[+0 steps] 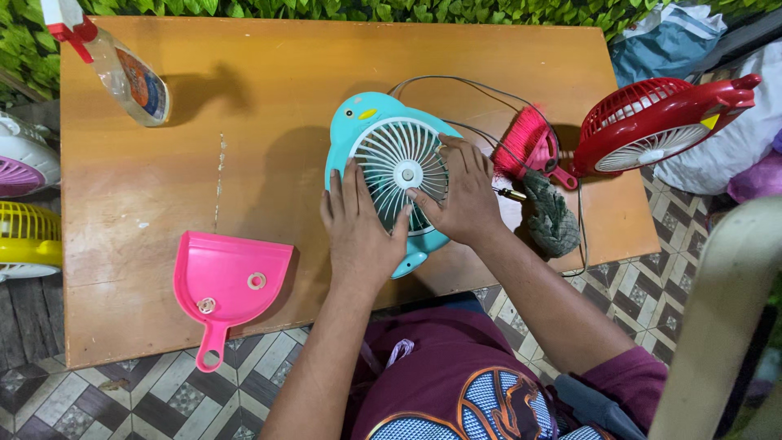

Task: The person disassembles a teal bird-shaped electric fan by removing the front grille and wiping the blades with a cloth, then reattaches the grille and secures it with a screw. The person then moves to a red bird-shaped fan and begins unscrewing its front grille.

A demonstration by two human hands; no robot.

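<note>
I'm looking down at a brown wooden tabletop (244,147) set on patterned floor tiles, with green foliage along the twelve o'clock edge. Just right of its centre lies a small teal penguin-shaped plastic fan with a white grille (391,163). My left hand (358,228) rests flat and open on the fan's seven o'clock side, fingers spread over the grille. My right hand (464,191) lies open on its three o'clock side, fingertips pressing the grille. At seven o'clock on the table sits a pink plastic dustpan (224,285). At three o'clock lie a pink hand brush (525,143) and a red round fan (652,126). A clear spray bottle with a red trigger (122,69) lies at ten o'clock.
</note>
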